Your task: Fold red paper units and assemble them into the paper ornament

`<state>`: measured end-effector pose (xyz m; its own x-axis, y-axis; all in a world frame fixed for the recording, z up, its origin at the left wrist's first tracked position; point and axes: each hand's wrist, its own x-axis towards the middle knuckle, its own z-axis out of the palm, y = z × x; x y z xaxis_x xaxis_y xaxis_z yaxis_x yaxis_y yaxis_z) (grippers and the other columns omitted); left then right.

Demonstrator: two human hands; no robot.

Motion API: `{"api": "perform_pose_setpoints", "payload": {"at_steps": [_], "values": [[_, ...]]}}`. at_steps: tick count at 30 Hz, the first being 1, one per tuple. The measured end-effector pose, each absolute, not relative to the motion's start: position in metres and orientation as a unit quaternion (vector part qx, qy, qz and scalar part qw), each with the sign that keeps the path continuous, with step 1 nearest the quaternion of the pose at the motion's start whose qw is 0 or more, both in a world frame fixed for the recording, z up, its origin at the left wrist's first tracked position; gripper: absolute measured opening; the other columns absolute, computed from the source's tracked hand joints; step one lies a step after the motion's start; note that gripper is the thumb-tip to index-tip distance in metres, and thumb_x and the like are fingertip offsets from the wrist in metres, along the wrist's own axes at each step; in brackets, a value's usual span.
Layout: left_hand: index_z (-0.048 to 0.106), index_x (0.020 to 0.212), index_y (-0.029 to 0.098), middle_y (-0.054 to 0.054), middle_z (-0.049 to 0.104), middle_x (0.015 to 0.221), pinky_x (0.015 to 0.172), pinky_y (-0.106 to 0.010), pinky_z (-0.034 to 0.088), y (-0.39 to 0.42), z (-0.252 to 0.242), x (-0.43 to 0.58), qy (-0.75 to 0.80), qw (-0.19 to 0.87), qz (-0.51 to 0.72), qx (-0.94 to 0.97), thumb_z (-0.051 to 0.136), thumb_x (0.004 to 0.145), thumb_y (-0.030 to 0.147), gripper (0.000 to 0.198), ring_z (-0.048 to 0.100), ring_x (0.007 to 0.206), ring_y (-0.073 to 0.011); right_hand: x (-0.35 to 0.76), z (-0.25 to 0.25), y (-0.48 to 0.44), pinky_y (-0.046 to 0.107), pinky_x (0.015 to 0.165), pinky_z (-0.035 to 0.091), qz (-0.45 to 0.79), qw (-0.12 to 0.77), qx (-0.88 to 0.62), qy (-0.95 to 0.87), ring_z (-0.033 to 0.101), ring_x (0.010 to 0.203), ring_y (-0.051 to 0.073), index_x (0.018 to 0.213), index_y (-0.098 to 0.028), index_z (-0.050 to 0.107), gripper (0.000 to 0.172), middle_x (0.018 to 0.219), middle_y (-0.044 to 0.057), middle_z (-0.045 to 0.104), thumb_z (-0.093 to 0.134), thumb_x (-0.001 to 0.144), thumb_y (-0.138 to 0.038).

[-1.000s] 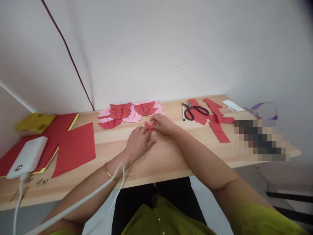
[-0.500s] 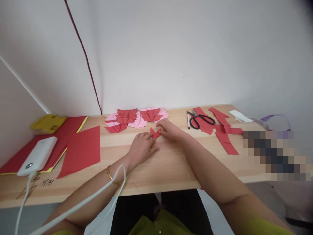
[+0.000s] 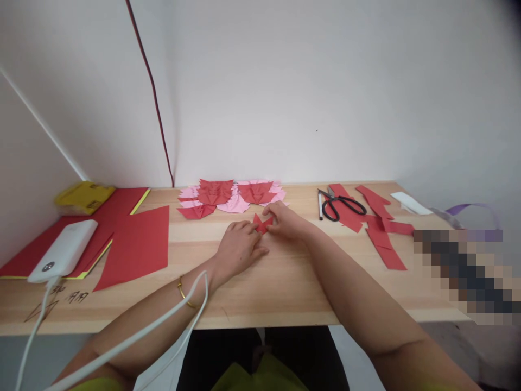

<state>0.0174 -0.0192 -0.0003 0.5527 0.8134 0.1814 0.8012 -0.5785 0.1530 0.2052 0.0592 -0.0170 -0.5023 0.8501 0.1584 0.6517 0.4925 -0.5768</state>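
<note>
A small folded piece of red paper (image 3: 261, 223) lies on the wooden table, with pointed corners facing the wall. My left hand (image 3: 240, 241) holds down its left side with bent fingers, the thumb reaching toward me. From the right, my right hand (image 3: 284, 220) curls its fingers and thumb round the paper's other edge. Fingers cover parts of the piece, so its exact folds do not show. Just behind my hands lie folded red pieces (image 3: 215, 193) and folded pink pieces (image 3: 233, 203), spread in overlapping groups.
To the right are black-handled scissors (image 3: 342, 205), a pen (image 3: 320, 205) and red paper strips (image 3: 385, 247). At left, a white power bank (image 3: 67, 250) rests on red sheets, near a yellow packet (image 3: 86, 197). Its white cable (image 3: 138, 336) crosses my left forearm.
The camera view has shifted slightly. Both hands stay on the folded red paper, with my right fingers drawn in a little at its right edge.
</note>
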Motion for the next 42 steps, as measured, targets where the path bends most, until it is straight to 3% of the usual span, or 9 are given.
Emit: {"api": "perform_pose_setpoints", "payload": {"at_steps": [6,12,19,22,27,42], "values": [[0.064,0.097,0.022,-0.009,0.057,0.125,0.097,-0.044,0.037,-0.019,-0.002,0.017,0.458,0.032,0.12,0.88,0.055,0.082,0.046,0.03,0.048,0.117,-0.0258,0.21,-0.014,0.06,0.024,0.06,0.039,0.275,0.22,-0.469,-0.81,0.048,0.065,0.012,0.093,-0.018,0.053,0.026,0.082,0.001,0.053,0.051,0.069,-0.011],[0.064,0.101,0.022,-0.009,0.058,0.119,0.097,-0.043,0.037,-0.019,-0.001,0.017,0.455,0.037,0.123,0.881,0.053,0.083,0.045,0.032,0.049,0.113,-0.025,0.205,-0.008,0.054,0.027,0.069,0.041,0.244,0.209,-0.447,-0.835,0.051,0.077,0.015,0.093,-0.018,0.056,0.029,0.094,0.005,0.054,0.063,0.065,-0.019],[0.064,0.094,0.021,-0.008,0.058,0.116,0.096,-0.042,0.037,-0.021,-0.001,0.018,0.464,0.041,0.129,0.875,0.054,0.082,0.046,0.029,0.05,0.112,-0.0248,0.211,-0.009,0.057,0.024,0.057,0.037,0.292,0.215,-0.471,-0.805,0.048,0.062,0.013,0.087,-0.019,0.053,0.021,0.071,-0.001,0.052,0.05,0.068,-0.011],[0.064,0.097,0.022,-0.008,0.058,0.118,0.096,-0.042,0.038,-0.022,-0.002,0.019,0.466,0.044,0.137,0.873,0.053,0.083,0.045,0.029,0.05,0.111,-0.0244,0.207,-0.011,0.055,0.025,0.06,0.038,0.277,0.218,-0.477,-0.805,0.049,0.066,0.013,0.089,-0.018,0.053,0.018,0.077,0.0,0.053,0.055,0.071,-0.02],[0.064,0.098,0.021,-0.01,0.059,0.115,0.097,-0.043,0.037,-0.024,-0.004,0.02,0.475,0.024,0.134,0.87,0.051,0.084,0.045,0.031,0.049,0.113,-0.0257,0.195,-0.021,0.055,0.028,0.07,0.039,0.195,0.233,-0.491,-0.817,0.05,0.079,0.016,0.089,-0.019,0.054,0.032,0.091,0.004,0.056,0.068,0.067,-0.037],[0.064,0.098,0.018,-0.013,0.055,0.122,0.104,-0.046,0.032,-0.019,-0.006,0.022,0.48,0.016,0.13,0.867,0.054,0.082,0.047,0.035,0.043,0.122,-0.0288,0.184,-0.024,0.052,0.03,0.074,0.04,0.118,0.191,-0.565,-0.794,0.055,0.086,0.019,0.098,-0.021,0.055,0.023,0.107,0.008,0.052,0.057,0.079,-0.034]]}}
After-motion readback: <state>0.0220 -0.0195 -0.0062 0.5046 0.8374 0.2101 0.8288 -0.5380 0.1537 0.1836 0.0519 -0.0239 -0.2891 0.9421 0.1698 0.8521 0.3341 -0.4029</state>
